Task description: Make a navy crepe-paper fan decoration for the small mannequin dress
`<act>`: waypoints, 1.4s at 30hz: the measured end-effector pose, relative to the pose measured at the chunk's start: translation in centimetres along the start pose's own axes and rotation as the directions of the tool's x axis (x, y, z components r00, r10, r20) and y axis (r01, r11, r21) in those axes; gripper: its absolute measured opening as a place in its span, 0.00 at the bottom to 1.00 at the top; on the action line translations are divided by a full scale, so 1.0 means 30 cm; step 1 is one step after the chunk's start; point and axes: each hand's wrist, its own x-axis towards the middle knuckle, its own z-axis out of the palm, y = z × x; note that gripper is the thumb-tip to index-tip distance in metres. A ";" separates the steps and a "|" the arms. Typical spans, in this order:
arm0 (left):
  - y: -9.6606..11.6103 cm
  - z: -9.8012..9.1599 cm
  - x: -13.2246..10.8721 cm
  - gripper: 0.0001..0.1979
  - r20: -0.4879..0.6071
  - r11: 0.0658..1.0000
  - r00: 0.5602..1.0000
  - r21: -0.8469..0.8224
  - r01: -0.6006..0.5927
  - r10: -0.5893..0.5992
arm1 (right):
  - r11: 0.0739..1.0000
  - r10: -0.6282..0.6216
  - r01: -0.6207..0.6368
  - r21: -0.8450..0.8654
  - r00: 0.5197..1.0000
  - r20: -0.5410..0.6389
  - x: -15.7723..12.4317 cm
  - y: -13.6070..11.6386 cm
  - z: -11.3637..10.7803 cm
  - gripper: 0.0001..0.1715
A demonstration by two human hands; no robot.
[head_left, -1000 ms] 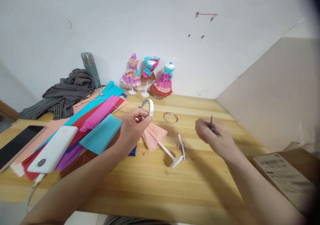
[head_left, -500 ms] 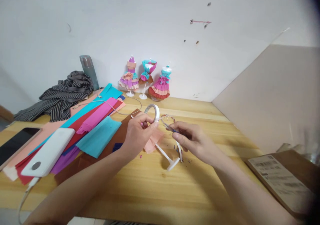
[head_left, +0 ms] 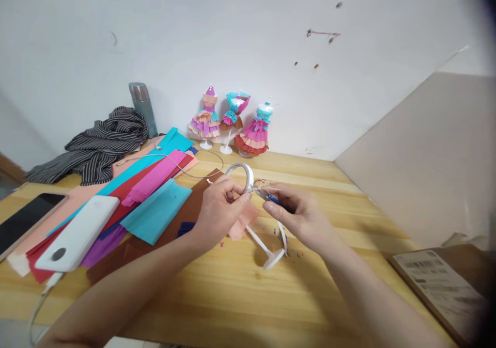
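Observation:
My left hand (head_left: 220, 211) is closed, pinching a roll of white tape (head_left: 250, 175) upright by its lower edge. Blue-handled scissors (head_left: 276, 200) are in my closed right hand (head_left: 300, 216), their blades pointing left at the tape end beside the roll. I cannot tell whether the blades are apart. Under the hands lies a white dress-form stand (head_left: 273, 259), tipped on its side, with peach crepe paper (head_left: 243, 223) at its upper end. A white curved band (head_left: 283, 238) shows below my right hand, partly hidden by it.
Three small dress forms in paper dresses (head_left: 253, 133) stand against the wall. Coloured crepe paper (head_left: 155, 211), a white power bank (head_left: 79, 234), a phone (head_left: 29, 221), striped cloth (head_left: 110, 133) and a flask (head_left: 143, 108) are left. A cardboard parcel (head_left: 437, 281) lies right.
My right hand has brought the scissors' blades closer to the tape roll, and more of the blue handle shows. The whole view has shifted slightly.

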 end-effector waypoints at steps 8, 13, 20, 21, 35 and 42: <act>-0.012 0.007 -0.001 0.07 0.004 0.999 1.000 -0.034 0.016 -0.015 | 1.000 0.013 -0.013 0.007 0.999 -0.031 -0.001 0.014 0.006 0.18; -0.006 0.005 -0.004 0.07 0.011 0.999 1.000 -0.040 0.011 -0.011 | 0.999 0.030 -0.028 0.041 0.999 -0.043 -0.001 0.019 0.007 0.20; -0.009 0.005 -0.009 0.06 0.039 0.997 0.999 -0.065 0.033 -0.030 | 0.988 0.062 -0.058 0.141 0.998 -0.021 0.001 0.023 0.006 0.16; -0.009 0.006 -0.009 0.06 0.044 0.997 0.998 -0.068 0.038 -0.035 | 0.987 0.068 -0.064 0.147 0.998 -0.017 0.001 0.022 0.006 0.16; -0.020 0.009 -0.010 0.07 0.031 0.998 0.999 -0.051 0.027 -0.025 | 0.949 0.121 -0.124 0.290 0.992 0.029 0.011 0.002 0.009 0.12; -0.028 0.006 -0.004 0.06 0.045 1.000 0.999 0.013 -0.007 0.007 | 0.962 0.082 -0.064 0.264 0.995 -0.060 0.016 0.015 0.002 0.09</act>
